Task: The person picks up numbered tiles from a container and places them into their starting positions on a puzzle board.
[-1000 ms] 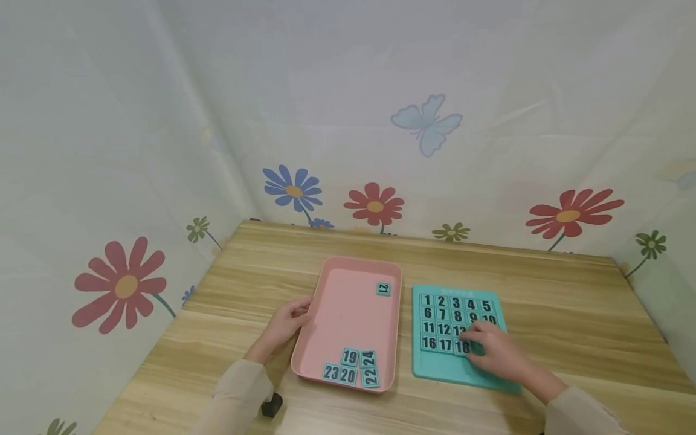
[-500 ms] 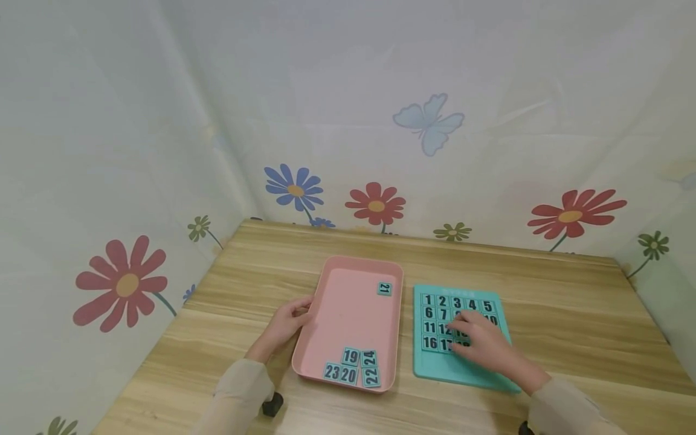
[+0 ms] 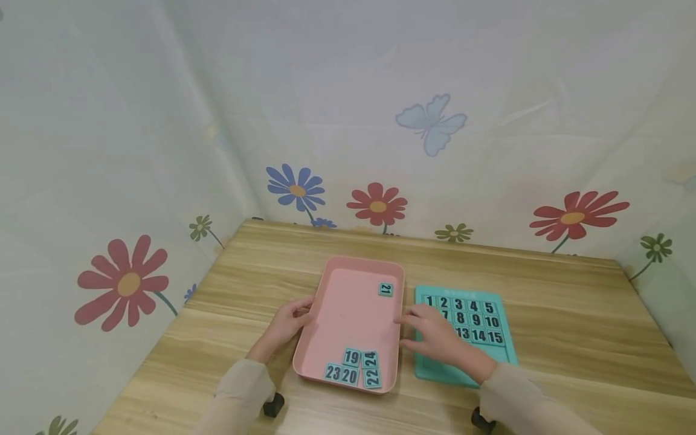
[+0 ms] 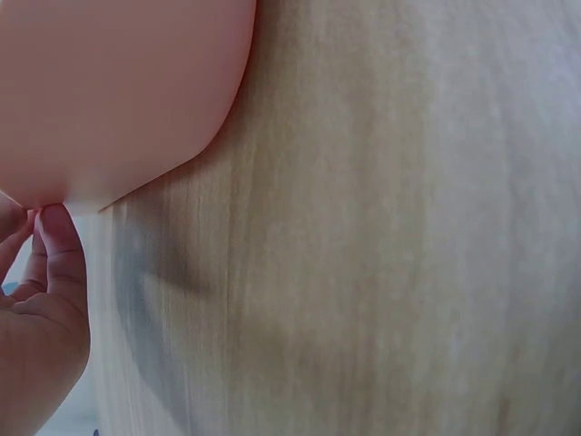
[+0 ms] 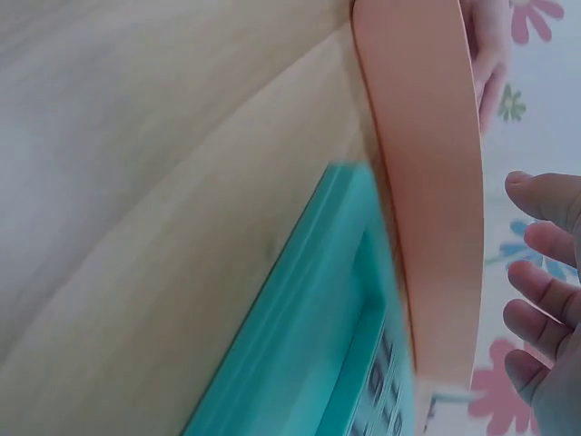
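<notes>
In the head view my left hand (image 3: 285, 326) grips the left rim of a shallow pink tray (image 3: 348, 317). The left wrist view has its fingertips pinching the tray's edge (image 4: 118, 100). My right hand (image 3: 432, 335), fingers spread and loosely bent, hovers above the gap between the tray and a teal number board (image 3: 440, 374), its fingertips at the tray's right rim. Nothing sits in its fingers in the right wrist view. Tile 21 (image 3: 385, 289) lies sideways at the tray's far right; tiles 19 (image 3: 351, 356), 24 (image 3: 370, 359), and several others cluster at the near end.
Rows of numbered tiles (image 3: 475, 320) fill the upper part of the board; my right hand hides some of them. Beneath is a wood-grain table (image 3: 571, 338), backed by a pale curtain (image 3: 326, 90) printed with flowers and a butterfly.
My right hand has left tile 18 on the board and moved left, over the board to the tray's right rim. My left hand stays on the tray.
</notes>
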A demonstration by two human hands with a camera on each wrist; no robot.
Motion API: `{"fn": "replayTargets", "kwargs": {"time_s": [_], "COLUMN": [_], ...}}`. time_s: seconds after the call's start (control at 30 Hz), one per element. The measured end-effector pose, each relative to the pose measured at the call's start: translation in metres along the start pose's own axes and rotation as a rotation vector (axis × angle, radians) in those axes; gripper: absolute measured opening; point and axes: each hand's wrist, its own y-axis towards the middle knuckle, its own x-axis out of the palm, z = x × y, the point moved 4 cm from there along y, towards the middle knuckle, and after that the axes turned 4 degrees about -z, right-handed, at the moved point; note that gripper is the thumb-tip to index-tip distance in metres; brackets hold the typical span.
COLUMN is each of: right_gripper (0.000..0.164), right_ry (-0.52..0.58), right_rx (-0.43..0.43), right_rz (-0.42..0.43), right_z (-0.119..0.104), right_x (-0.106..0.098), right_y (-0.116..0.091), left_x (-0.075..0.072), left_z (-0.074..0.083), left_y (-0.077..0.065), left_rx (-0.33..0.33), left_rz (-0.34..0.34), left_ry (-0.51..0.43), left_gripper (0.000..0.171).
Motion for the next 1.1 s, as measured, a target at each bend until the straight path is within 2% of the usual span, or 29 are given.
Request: {"fn": "replayTargets", "kwargs": {"time_s": [0.33,0.67,0.93,1.1], "right_gripper": [0.030,0.034,0.042,0.045], "right_ry": [0.026,0.037,0.009,-0.005], "right_rx": [-0.100,-0.069,-0.079,-0.058], "right_rz": [-0.053,-0.235,-0.329,-0.355], "right_z": [-0.035,-0.054,-0.067,-0.069], "right_x": [0.028,0.051,0.061,0.065], "right_y": [0.027,0.037,0.037,0.037], "left_x": [0.001,0.001,0.000,0.000], "left_z": [0.002,-0.001,-0.005,-0.004], "left_y": [-0.001,0.001,0.001,0.002], "left_rx": [-0.010,0.008,-0.025,-0.028], "left_rz": [-0.001,-0.004,0.010,0.015], "left_ry": [-0.040,-0.025,-0.051,-0.046], "left_gripper": [0.042,0.042,0.041,0.041]}}
